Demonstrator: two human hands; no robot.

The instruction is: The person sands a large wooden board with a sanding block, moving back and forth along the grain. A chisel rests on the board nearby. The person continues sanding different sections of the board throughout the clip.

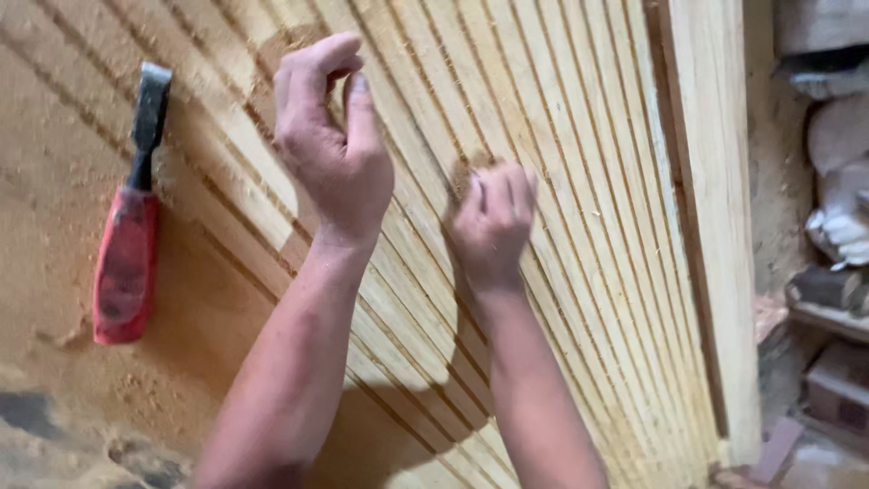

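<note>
A wide pale wooden panel (579, 181) cut with many parallel grooves fills the view. My left hand (330, 145) hovers above it with fingers loosely curled and apart, holding nothing. My right hand (493, 222) is closed around a pinch of brown sawdust (463, 172), held just over the grooves near the panel's middle. A chisel with a red handle and dark blade (128, 235) lies on the panel at the left, apart from both hands.
Sawdust (136, 389) covers the lower left of the surface. A thick pale timber frame (715, 226) borders the panel on the right. Beyond it stand rough blocks and white sacks (837, 208).
</note>
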